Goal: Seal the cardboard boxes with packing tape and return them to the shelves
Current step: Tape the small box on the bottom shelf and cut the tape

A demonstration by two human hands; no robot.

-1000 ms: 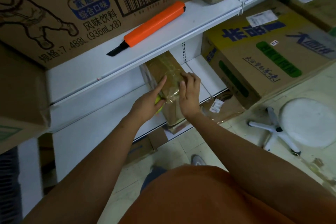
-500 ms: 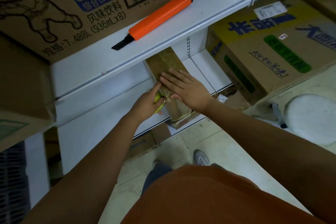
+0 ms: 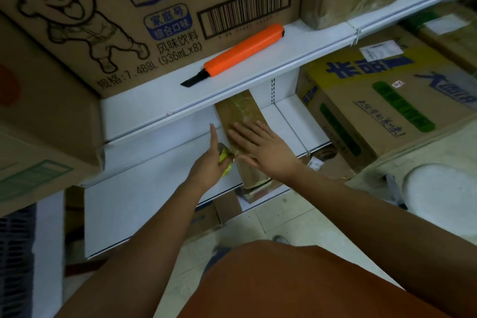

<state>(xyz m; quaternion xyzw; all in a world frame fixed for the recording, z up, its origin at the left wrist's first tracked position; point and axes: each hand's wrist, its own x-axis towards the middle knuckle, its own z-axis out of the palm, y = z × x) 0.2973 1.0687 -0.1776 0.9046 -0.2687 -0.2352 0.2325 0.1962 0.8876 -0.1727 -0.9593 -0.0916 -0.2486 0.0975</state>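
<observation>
Currently taping: right hand (image 3: pixel 263 147) flat, smoothing tape on small box (image 3: pixel 242 121); left hand (image 3: pixel 211 162) grips tape roll (image 3: pixel 225 161). Next: cut tape.

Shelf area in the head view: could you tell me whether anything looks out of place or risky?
Yes: the orange utility knife lies loose on the upper shelf with its dark blade end pointing toward the edge, above the left hand and right hand at the small box.

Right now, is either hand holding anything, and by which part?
The left hand grips a yellow-green tape roll in its palm; which part cannot be told. The right hand holds nothing, pressing flat on the small box.
</observation>
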